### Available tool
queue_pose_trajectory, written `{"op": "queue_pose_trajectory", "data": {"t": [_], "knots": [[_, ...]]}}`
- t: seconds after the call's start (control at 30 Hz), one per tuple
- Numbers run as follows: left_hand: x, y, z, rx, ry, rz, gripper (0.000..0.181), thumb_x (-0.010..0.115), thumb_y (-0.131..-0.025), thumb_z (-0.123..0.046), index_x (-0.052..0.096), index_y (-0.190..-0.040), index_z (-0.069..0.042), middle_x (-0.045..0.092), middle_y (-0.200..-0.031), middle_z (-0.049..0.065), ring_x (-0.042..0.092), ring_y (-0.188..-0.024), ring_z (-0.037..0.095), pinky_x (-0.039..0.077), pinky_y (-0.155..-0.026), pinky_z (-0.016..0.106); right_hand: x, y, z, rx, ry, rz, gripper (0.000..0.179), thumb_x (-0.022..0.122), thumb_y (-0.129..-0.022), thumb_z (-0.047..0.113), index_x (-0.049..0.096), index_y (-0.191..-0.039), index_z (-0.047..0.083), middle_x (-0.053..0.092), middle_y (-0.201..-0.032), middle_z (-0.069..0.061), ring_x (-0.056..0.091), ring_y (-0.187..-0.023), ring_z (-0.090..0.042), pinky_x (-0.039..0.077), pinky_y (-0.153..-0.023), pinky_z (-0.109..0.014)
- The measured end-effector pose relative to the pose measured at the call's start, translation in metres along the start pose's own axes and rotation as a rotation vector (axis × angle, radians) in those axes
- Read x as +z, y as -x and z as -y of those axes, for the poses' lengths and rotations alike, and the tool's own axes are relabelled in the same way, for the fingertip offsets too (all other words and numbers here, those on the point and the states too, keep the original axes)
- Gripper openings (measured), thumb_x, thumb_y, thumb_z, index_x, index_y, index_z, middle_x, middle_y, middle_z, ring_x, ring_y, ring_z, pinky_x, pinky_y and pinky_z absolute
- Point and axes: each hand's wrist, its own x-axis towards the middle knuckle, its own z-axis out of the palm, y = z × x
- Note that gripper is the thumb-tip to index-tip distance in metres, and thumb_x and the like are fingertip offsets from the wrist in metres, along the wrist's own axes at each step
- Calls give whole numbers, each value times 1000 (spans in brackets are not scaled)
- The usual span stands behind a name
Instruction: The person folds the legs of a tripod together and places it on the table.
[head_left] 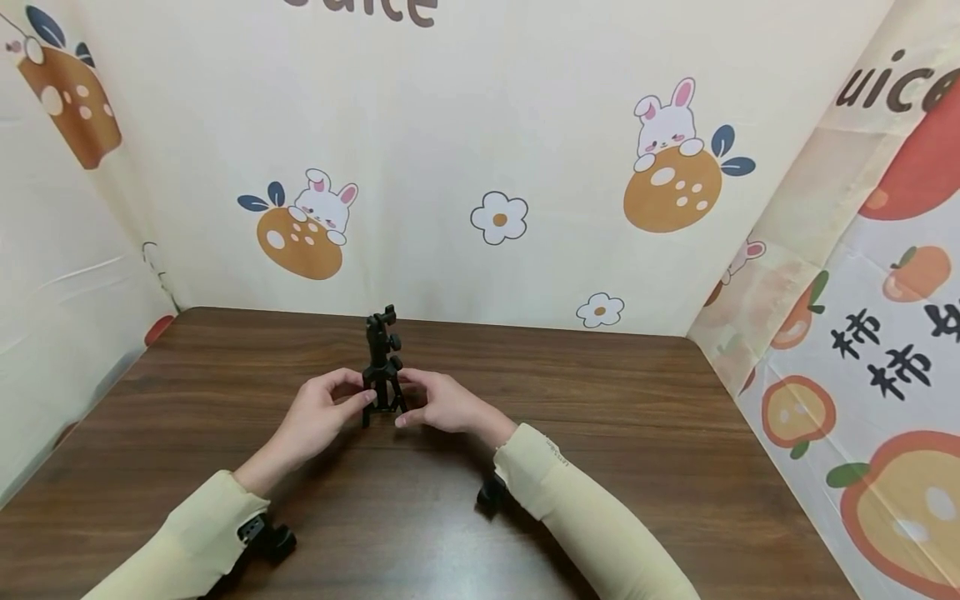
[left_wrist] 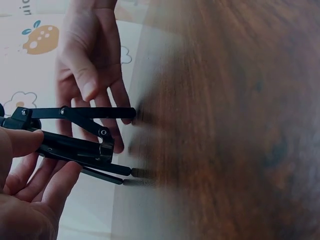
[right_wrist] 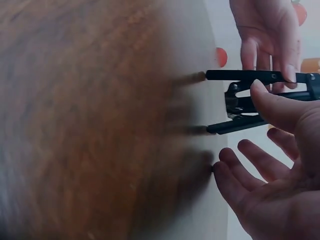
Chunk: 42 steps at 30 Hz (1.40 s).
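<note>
Two pale-yellow sleeves (head_left: 187, 521), a small black device (head_left: 491, 493) at each cuff. One left hand (head_left: 318, 412): thumb and fingers pinching a tripod leg. One right hand (head_left: 448, 402): fingers loosely spread beside the opposite side; contact cannot be told.

One black mini tripod (head_left: 380, 342), upright between the hands, feet on the tabletop, left of middle and toward the far edge; legs (left_wrist: 100, 113) partly spread, braces jointed. Handling, by judgement: light, stiff, smooth enough to slip a little, top-heavy if nudged; hinges and side knobs (head_left: 394, 342) the likelier weak points. Best hold: the central column (head_left: 378, 337), or two legs evenly, clear of the braces.

One table (head_left: 637, 467), dark brown wood grain, with a soft sheen; feet might slide.

One back cloth (head_left: 435, 108), cream, printed with rabbits, oranges and flowers. One right-hand cloth (head_left: 810, 358), fruit and lettering. One left-hand cloth (head_left: 67, 275), whitish, creased.
</note>
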Motion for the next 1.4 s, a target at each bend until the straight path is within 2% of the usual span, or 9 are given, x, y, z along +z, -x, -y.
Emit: {"op": "queue_pose_trajectory", "data": {"t": [0.2, 0.33, 0.73, 0.93, 1.2, 1.4], "knots": [[-3, 1, 0, 13, 8, 17, 17, 68, -97, -18, 65, -105, -4, 68, -105, 11, 63, -93, 23, 52, -71, 29, 6, -6, -2, 4, -41, -29, 63, 79, -87, 14, 52, -144, 20, 61, -135, 2, 56, -122, -9, 43, -101, -33], [-3, 1, 0, 13, 6, 42, 17, 67, -98, -20, 64, -105, -5, 68, -105, 9, 62, -93, 23, 50, -73, 31, 6, -8, -3, 2, -61, -30, 63, 81, -84, 14, 55, -141, 25, 62, -133, 3, 57, -121, -8, 45, -99, -31], [-5, -1, 1, 22, 16, 56, 12, 65, -98, -17, 65, -103, -7, 68, -103, 9, 61, -90, 23, 52, -74, 33, 8, -18, -10, -36, -121, -36, 62, 88, -76, 14, 58, -131, 19, 66, -125, 1, 61, -111, -8, 50, -90, -25], [-6, -2, 2, 29, 18, 65, 9, 65, -98, -16, 65, -102, -7, 67, -103, 9, 61, -89, 25, 52, -76, 35, 9, -22, -11, -76, -65, -42, 61, 87, -77, 18, 62, -132, 21, 68, -120, 6, 61, -109, -5, 49, -91, -27], [-6, -2, 1, 28, 3, 74, 7, 65, -98, -14, 65, -102, -8, 66, -100, 7, 59, -86, 24, 48, -72, 33, 7, -25, -11, -77, -44, -46, 52, 89, -75, 15, 67, -122, 18, 72, -108, 7, 64, -99, -3, 50, -87, -25], [-5, -2, 2, 43, -7, 90, 10, 66, -98, -14, 66, -104, -6, 67, -101, 6, 60, -88, 23, 48, -73, 34, 5, -25, -10, -70, -14, -60, 48, 90, -71, 17, 71, -116, 17, 73, -102, 8, 65, -94, -2, 49, -87, -24]]}}
